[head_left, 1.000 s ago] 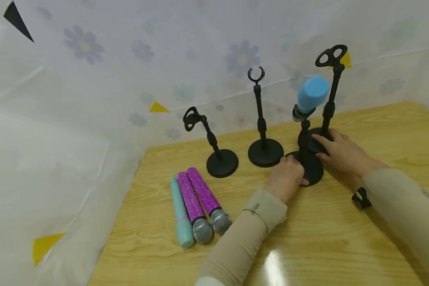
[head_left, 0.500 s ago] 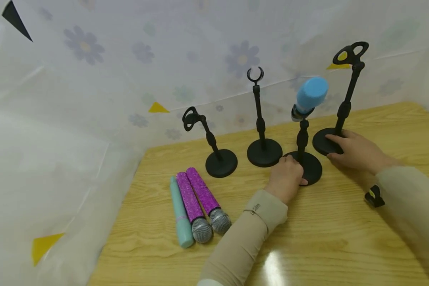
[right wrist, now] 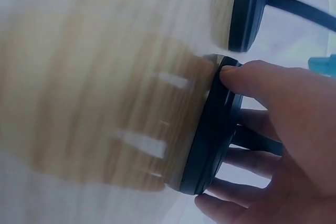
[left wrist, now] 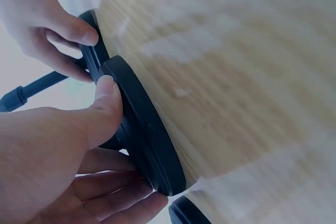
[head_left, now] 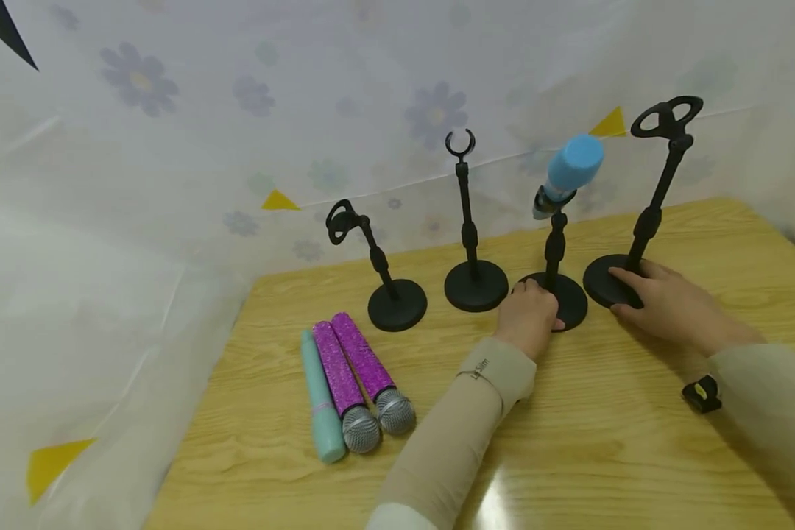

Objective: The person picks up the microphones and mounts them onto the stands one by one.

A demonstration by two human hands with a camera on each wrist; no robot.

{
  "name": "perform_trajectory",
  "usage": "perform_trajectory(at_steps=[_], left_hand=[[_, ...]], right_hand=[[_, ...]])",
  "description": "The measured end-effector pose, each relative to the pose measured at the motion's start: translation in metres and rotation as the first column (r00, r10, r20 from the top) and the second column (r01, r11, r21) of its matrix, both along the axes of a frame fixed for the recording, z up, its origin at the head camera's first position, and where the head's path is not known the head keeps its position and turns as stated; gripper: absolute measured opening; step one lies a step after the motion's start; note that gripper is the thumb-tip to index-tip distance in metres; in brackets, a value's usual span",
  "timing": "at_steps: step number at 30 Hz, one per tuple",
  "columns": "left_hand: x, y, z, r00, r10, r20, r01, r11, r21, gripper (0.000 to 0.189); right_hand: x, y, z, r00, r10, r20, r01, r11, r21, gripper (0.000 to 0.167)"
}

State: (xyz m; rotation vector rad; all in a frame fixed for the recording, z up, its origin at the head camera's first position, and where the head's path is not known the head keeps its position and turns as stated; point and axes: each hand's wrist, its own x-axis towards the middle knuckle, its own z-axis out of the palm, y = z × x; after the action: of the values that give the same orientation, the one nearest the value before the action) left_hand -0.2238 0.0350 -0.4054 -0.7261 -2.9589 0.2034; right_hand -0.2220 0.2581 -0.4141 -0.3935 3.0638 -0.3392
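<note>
Pale, flower-printed sheeting (head_left: 344, 88) hangs behind a yellow wood-grain bench (head_left: 603, 456).

Head view: the left hand (head_left: 528, 313) grips the round base of a black stand carrying a blunt-ended microphone (head_left: 555, 246); that bright blue microphone (head_left: 575, 162) sits tilted in the clip. Just beside it, the right hand (head_left: 676, 305) grips the base of a taller black stand with a double-loop clip (head_left: 647, 221). To their left are a black stand with an open C-shaped ring (head_left: 469, 234) and a short black stand with a bent neck (head_left: 379, 258). Nearer lie a mint-green microphone (head_left: 318, 397) and two purple glitter microphones with silver mesh heads (head_left: 338, 372). Caution: the blue microphone probably makes its stand top-heavy; a jerk at the base could tip it or shake the microphone loose.

Left wrist view: thumb and fingers span the base rim, a grip mostly concealed in the head view. Fingertips lie near another black base (left wrist: 189, 212), cut off by the frame; sideways drift could strike it.

Right wrist view: the thumb presses the rim while the fingers spread behind the base, largely hidden from the head camera. Whether the two held bases touch cannot be determined; forcing them together could jolt both stands.
</note>
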Motion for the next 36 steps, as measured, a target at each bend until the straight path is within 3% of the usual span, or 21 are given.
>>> perform_trajectory(at_steps=[9, 17, 25, 30, 36], left_hand=[[-0.02, 0.018, 0.004, 0.999, 0.043, 0.022, -0.042, 0.999, -0.012, 0.042], [-0.046, 0.026, 0.008, 0.986, 0.073, 0.15, -0.071, 0.997, -0.016, 0.039], [-0.068, 0.028, 0.004, 0.976, 0.124, 0.181, -0.128, 0.992, 0.007, 0.04], [-0.069, 0.028, 0.004, 0.97, 0.137, 0.199, -0.138, 0.99, -0.009, 0.046], [-0.055, 0.021, 0.005, 0.973, 0.129, 0.191, -0.123, 0.991, -0.045, 0.058]], right_hand=[[0.013, -0.001, 0.003, 0.998, -0.059, 0.017, 0.059, 0.998, 0.033, 0.069], [0.024, -0.006, 0.002, 0.998, -0.068, -0.016, 0.069, 0.996, 0.058, 0.068], [0.028, -0.015, 0.002, 0.996, -0.087, -0.004, 0.088, 0.996, 0.036, 0.069], [0.035, -0.019, 0.001, 0.996, -0.088, -0.016, 0.089, 0.996, 0.024, 0.069], [0.046, -0.029, 0.0, 0.998, -0.056, -0.038, 0.058, 0.997, 0.05, 0.069]])
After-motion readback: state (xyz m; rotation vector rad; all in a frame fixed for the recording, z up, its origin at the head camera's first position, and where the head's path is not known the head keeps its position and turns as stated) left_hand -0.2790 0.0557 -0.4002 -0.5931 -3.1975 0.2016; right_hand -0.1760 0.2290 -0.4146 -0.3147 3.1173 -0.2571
